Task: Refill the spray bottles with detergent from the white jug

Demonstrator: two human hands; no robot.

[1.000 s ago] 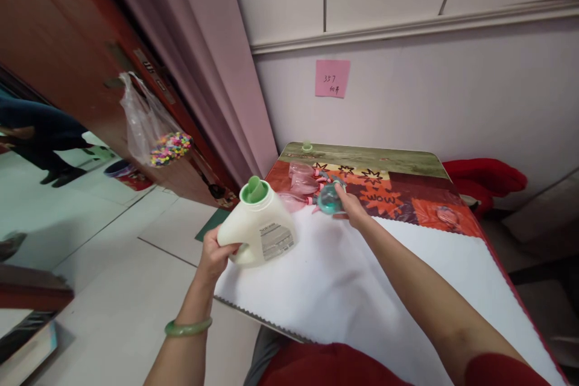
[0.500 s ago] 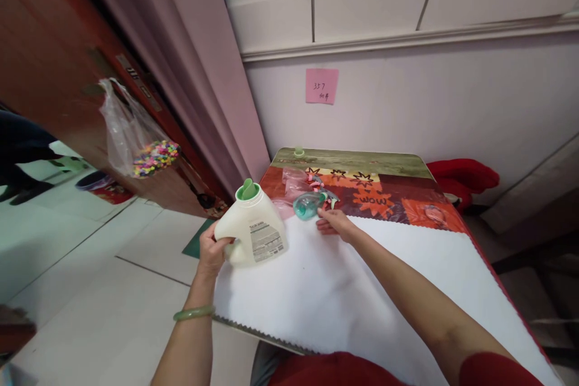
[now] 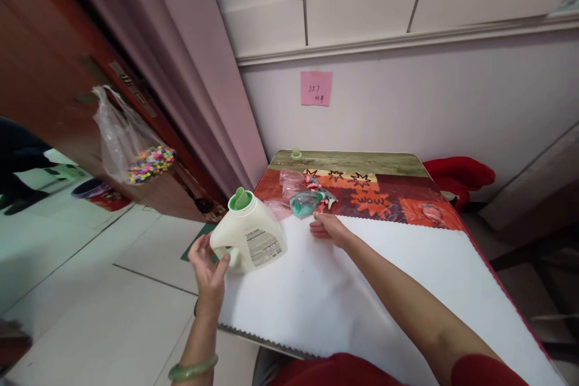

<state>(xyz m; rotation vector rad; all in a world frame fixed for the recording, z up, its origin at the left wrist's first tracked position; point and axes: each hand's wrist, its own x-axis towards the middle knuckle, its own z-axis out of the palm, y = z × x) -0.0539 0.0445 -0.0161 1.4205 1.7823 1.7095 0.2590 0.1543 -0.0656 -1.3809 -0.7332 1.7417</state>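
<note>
A cream detergent jug point(image 3: 261, 235) with a green pouring spout stands at the left of the white sheet point(image 3: 316, 289). By its handle, my left hand point(image 3: 208, 268) is open, thumb and fingers spread apart; whether a fingertip still touches the jug I cannot tell. My right hand point(image 3: 329, 229) is open too, fingers stretched out, just in front of a teal spray bottle point(image 3: 304, 204) lying on its side. Pink spray bottles point(image 3: 292, 184) lie behind the teal one, partly overlapped by it.
A small green cap point(image 3: 296, 155) sits at the table's back left. Clear plastic covers the table's patterned top point(image 3: 371, 200). A bag of colourful pieces point(image 3: 151, 164) hangs on the door at left. Behind the table, a pink note point(image 3: 316, 89) is on the wall.
My left hand has loosened from the jug's handle, its fingers spreading. The jug now stands a little more upright. My right hand has barely moved beside the teal spray bottle.
</note>
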